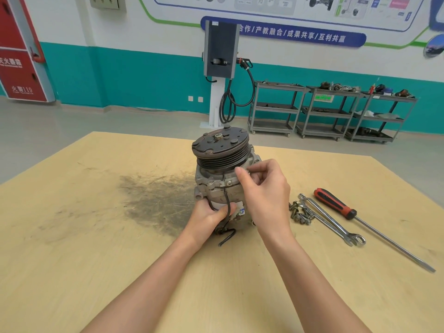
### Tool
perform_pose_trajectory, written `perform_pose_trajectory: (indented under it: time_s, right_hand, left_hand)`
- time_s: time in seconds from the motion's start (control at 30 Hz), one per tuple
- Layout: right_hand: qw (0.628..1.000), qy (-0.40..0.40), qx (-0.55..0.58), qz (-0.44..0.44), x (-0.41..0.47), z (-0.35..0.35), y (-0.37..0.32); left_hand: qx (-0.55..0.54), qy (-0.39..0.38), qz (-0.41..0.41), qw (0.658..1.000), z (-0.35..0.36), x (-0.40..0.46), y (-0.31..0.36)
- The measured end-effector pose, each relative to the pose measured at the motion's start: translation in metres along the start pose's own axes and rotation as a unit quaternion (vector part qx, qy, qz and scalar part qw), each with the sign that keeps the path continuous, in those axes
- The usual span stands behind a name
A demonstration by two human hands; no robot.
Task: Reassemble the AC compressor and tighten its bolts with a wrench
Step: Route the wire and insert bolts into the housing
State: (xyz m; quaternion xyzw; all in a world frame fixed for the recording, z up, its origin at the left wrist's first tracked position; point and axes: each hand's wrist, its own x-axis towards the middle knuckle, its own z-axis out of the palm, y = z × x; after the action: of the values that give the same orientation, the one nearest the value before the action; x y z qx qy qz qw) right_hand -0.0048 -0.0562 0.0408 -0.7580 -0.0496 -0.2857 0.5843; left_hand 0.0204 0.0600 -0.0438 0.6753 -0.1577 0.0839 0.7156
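The AC compressor (217,164) stands upright on the wooden table (120,260), its dark grooved pulley and clutch plate on top. My left hand (209,217) grips the lower body from the front, with a black wire running over its fingers. My right hand (262,188) pinches a small metal part, seemingly a bolt, at the housing flange just under the pulley. Its head is mostly hidden by my fingertips. Two combination wrenches (329,219) lie to the right, beside a small pile of bolts (300,213).
A long flat screwdriver (336,203) with a red and black handle lies right of the wrenches. A dark greasy stain (153,200) marks the table left of the compressor. Grey parts carts (329,111) and a charging post (219,68) stand by the far wall.
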Motion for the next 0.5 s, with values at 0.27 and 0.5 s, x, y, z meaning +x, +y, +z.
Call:
perform_pose_trajectory:
  time_s: [0.27, 0.5]
  right_hand:
    - [0.999, -0.028, 0.013, 0.01, 0.0041, -0.0061, 0.0012]
    - [0.998, -0.054, 0.011, -0.008, 0.0016, -0.0087, 0.0005]
  left_hand:
    - [-0.01, 0.0, 0.006, 1.0, 0.0005, 0.001, -0.001]
    - [-0.001, -0.006, -0.001, 1.0, -0.0008, 0.001, -0.0009]
